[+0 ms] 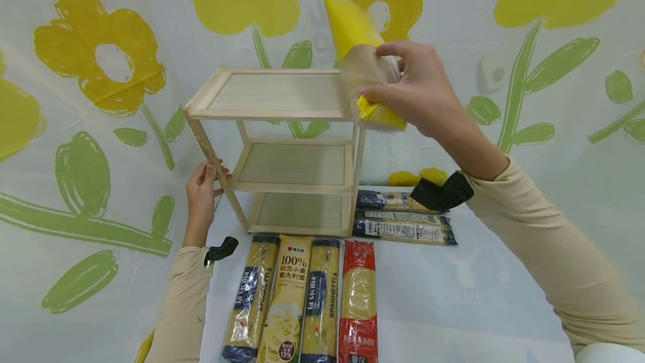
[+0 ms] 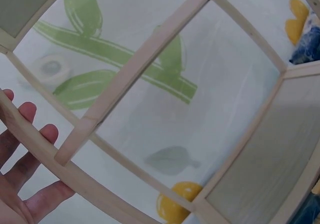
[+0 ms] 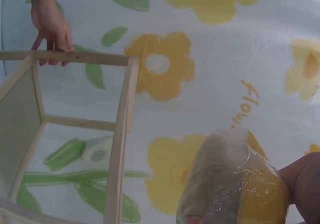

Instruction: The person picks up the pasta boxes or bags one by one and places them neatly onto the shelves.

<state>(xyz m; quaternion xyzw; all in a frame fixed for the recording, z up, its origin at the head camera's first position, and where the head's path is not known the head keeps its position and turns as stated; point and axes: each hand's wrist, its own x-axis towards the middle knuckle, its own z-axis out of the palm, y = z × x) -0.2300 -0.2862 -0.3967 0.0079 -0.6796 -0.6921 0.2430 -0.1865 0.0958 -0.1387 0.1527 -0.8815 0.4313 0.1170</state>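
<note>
My left hand grips the left front post of a three-tier wooden shelf, near its middle level. In the left wrist view, the fingers wrap round the pale wooden post. High above the right end of the top tier, my right hand holds a yellow and see-through plastic packet with pale contents, tilted, between thumb and fingers. The right wrist view shows the crinkled packet close up; its printed label is out of sight.
Before the shelf lie several spaghetti packs in a row, among them a yellow pack and a red pack. Two more dark-ended pasta packs lie right of the shelf. A flower-patterned sheet hangs behind.
</note>
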